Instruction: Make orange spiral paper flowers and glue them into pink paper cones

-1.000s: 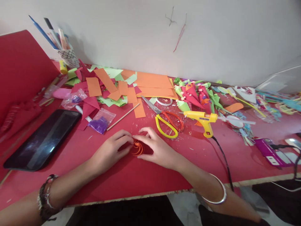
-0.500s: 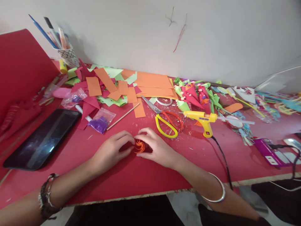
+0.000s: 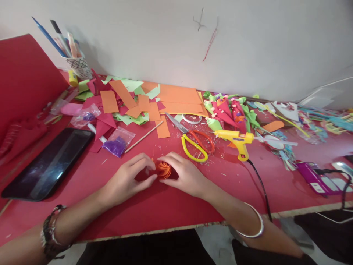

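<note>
Between my hands, low over the red table, is a small orange paper piece (image 3: 164, 170) of thin curved folds or strips fanning outward; which of these they are I cannot tell. My right hand (image 3: 186, 176) curls round its right side, forefinger at the top and thumb at the bottom. On the other side, my left hand (image 3: 128, 179) has its thumb and fingers apart, the thumb tip at the paper's lower left edge. Just beyond my right hand lie scissors (image 3: 190, 133) with yellow and red handles. A thin wooden stick (image 3: 144, 136) rests behind my left hand.
A yellow glue gun (image 3: 237, 140) lies at right, its cord running off the front edge. Orange paper pieces (image 3: 179, 95) and scraps cover the back. At left are a black phone (image 3: 49, 162) and a bag of purple bits (image 3: 117, 143). A pen cup (image 3: 79, 66) stands behind.
My left fingers have drawn slightly away to the left from the orange paper, and more of it shows. My right hand stays round it, almost in place.
</note>
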### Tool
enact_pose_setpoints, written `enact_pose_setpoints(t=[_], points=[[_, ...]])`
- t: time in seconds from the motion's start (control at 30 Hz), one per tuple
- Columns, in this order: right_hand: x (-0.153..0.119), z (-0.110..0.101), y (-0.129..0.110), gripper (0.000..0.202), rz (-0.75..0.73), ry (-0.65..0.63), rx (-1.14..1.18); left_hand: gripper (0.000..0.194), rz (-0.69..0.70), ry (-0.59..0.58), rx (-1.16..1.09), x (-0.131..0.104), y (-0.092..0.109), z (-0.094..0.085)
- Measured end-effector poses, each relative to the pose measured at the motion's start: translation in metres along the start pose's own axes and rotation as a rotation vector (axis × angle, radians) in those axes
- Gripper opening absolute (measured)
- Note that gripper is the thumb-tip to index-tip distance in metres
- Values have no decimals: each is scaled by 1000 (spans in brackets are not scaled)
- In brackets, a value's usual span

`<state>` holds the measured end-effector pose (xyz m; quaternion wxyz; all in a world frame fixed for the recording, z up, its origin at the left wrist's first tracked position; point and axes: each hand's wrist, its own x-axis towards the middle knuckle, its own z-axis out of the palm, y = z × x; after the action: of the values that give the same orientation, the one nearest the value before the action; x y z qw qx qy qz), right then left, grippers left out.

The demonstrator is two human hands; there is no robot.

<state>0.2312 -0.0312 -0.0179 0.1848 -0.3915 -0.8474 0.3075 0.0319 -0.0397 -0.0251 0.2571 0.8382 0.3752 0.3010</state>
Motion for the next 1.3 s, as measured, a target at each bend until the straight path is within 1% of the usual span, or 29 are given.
enact_pose_setpoints(t=[0.1,0.23,0.3,0.5,0.57,0.7,0.8,0.93,1.07,1.3], points=[[0,0,0,42,10,7,-14,7,36,-51,7,-2,-1,1],[0,2,-1,38,14,6,-6,9,-6,-76,29,-2,-6,5],[0,2,-2,38,7,-5,8,8,-23,-74,27,-2,-7,5],[-1,2,-3,47,-9,-24,45,8,-39,-87,-8,-1,-6,4],[-1,2,-2,46,-11,-30,49,8,-51,-88,-13,-1,-6,4],[-1,3,-2,43,-7,-26,61,8,-102,-47,-15,-2,-6,5],[-1,4,-2,43,-12,-21,75,5,-75,-37,-35,-1,-5,5],[-1,4,-1,38,-19,-9,82,7,-25,-32,-45,1,-2,3],[0,4,0,29,-24,-4,81,10,-22,-72,-14,3,-2,3],[-1,4,-1,28,-22,8,71,8,-32,-104,-20,1,-6,5]])
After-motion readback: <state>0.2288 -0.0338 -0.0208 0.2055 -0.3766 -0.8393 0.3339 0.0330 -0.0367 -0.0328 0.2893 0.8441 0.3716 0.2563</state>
